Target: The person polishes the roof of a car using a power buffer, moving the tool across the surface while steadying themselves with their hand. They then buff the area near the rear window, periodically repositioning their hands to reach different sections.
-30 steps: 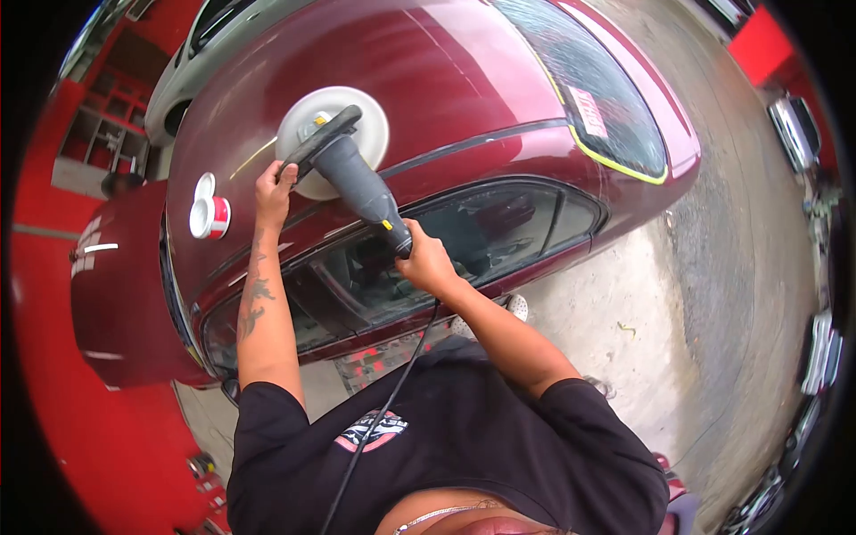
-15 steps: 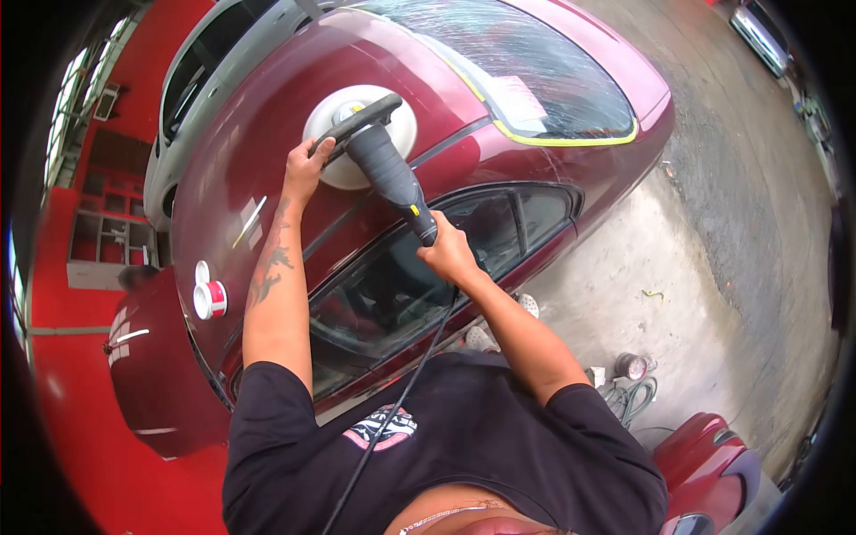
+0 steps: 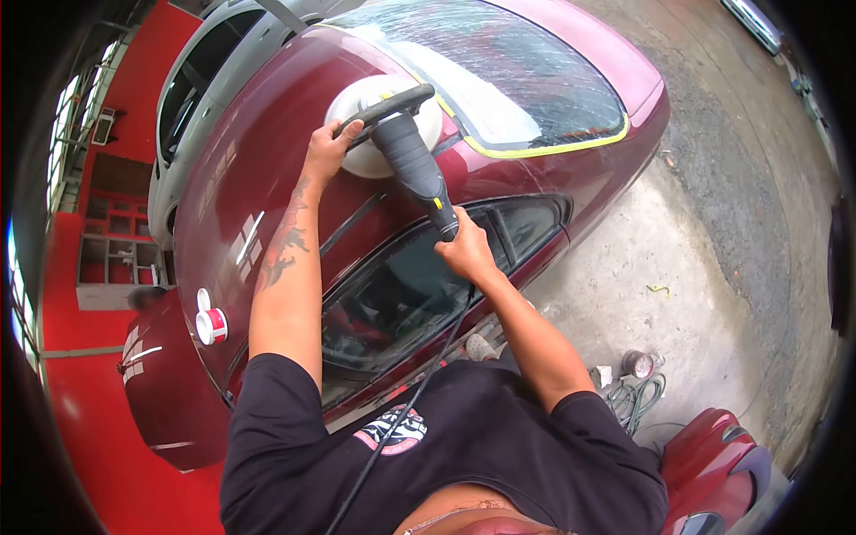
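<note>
A corded polisher (image 3: 410,160) with a dark body rests its round white pad (image 3: 361,102) on the roof of a maroon car (image 3: 267,152). My left hand (image 3: 330,149) is closed round the near end of its black front handle. Farther right, my right hand (image 3: 468,248) wraps the rear grip, where the black cord (image 3: 419,392) leaves and runs down over my shirt. The pad lies close to the rear window (image 3: 526,80), which is edged with yellow masking tape (image 3: 553,150).
An open tub with a red label (image 3: 212,326) sits on the car at the left, its lid beside it. A silver car (image 3: 209,89) stands behind. On the floor at right are a coiled hose (image 3: 637,401), a can (image 3: 637,363) and a maroon bumper (image 3: 713,464).
Both hands have carried the polisher to the right along the roof, nearer the taped rear window. My grip on it is the same. The view has shifted slightly.
</note>
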Action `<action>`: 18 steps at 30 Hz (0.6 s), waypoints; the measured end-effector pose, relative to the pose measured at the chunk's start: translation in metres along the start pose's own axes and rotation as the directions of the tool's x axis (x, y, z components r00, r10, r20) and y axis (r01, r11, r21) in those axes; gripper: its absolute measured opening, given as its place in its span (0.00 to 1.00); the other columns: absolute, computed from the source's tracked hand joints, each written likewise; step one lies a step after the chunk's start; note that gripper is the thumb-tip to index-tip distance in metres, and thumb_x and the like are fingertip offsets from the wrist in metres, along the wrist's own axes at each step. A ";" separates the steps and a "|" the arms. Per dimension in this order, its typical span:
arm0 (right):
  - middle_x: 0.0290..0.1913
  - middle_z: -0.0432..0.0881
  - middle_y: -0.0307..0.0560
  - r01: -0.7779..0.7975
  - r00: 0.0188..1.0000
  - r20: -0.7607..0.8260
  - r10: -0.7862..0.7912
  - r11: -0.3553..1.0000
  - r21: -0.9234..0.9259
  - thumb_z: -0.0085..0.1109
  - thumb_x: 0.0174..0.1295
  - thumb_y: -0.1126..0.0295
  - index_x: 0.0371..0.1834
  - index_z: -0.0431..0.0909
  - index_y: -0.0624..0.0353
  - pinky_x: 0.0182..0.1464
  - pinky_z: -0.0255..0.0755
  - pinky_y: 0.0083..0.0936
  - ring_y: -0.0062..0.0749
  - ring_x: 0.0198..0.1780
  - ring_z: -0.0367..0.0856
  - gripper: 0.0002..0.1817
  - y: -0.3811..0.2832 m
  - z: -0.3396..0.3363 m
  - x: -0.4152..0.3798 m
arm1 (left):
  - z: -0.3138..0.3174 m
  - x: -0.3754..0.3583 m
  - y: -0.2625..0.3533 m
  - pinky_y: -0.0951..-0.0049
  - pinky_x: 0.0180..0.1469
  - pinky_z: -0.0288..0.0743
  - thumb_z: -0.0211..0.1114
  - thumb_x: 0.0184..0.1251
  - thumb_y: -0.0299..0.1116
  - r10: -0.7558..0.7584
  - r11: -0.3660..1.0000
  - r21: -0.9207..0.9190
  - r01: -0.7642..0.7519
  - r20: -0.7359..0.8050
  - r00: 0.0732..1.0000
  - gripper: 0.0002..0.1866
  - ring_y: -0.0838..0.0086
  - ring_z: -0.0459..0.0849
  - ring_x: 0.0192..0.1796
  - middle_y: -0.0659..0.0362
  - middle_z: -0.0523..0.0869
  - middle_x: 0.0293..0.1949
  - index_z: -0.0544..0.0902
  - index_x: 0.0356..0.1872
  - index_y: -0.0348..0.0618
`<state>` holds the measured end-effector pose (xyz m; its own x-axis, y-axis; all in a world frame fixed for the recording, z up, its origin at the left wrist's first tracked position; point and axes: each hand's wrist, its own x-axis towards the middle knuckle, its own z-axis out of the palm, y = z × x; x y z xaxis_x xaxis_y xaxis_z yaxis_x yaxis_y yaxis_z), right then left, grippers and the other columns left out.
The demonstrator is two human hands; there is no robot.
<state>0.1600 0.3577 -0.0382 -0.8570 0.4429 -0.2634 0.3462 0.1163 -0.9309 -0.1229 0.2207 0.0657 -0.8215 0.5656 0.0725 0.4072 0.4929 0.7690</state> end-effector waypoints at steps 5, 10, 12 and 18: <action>0.49 0.88 0.71 0.028 0.996 0.080 -0.024 0.998 -0.050 0.70 0.52 0.71 0.72 0.71 0.52 0.59 0.80 0.52 0.67 0.55 0.87 0.39 0.007 0.000 0.001 | -0.009 -0.033 -0.008 0.78 0.31 0.67 0.69 0.74 0.63 -0.029 1.000 -0.003 0.029 -0.074 0.997 0.30 0.83 0.74 0.30 0.67 0.76 0.26 0.80 0.30 0.43; 0.48 0.89 0.69 0.084 0.973 0.227 -0.052 0.987 -0.137 0.69 0.53 0.71 0.72 0.71 0.49 0.58 0.81 0.54 0.67 0.54 0.87 0.38 -0.005 0.018 -0.006 | -0.048 -0.094 -0.052 0.75 0.41 0.79 0.65 0.77 0.63 -0.127 0.992 -0.030 0.123 -0.181 0.975 0.28 0.82 0.76 0.36 0.66 0.77 0.31 0.80 0.35 0.44; 0.48 0.89 0.69 0.086 0.946 0.324 -0.026 0.981 -0.172 0.69 0.54 0.71 0.72 0.71 0.48 0.58 0.81 0.54 0.66 0.54 0.87 0.38 -0.021 0.023 -0.008 | -0.064 -0.126 -0.067 0.73 0.44 0.82 0.64 0.78 0.62 -0.220 0.971 -0.143 0.191 -0.231 0.948 0.27 0.81 0.77 0.38 0.66 0.77 0.34 0.80 0.39 0.45; 0.48 0.88 0.67 0.317 0.853 0.499 -0.153 0.911 -0.263 0.65 0.57 0.70 0.65 0.73 0.52 0.57 0.81 0.58 0.67 0.53 0.87 0.29 -0.052 0.068 -0.009 | -0.112 -0.220 -0.112 0.67 0.46 0.84 0.64 0.78 0.62 -0.376 0.897 -0.384 0.219 -0.399 0.836 0.26 0.79 0.79 0.42 0.65 0.77 0.36 0.79 0.42 0.46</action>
<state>0.1242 0.2870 -0.0047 -0.9744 -0.0834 -0.2090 0.1445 0.4802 -0.8652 -0.0323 -0.0328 0.0350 -0.9994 0.0240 0.0252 0.0314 0.3118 0.9496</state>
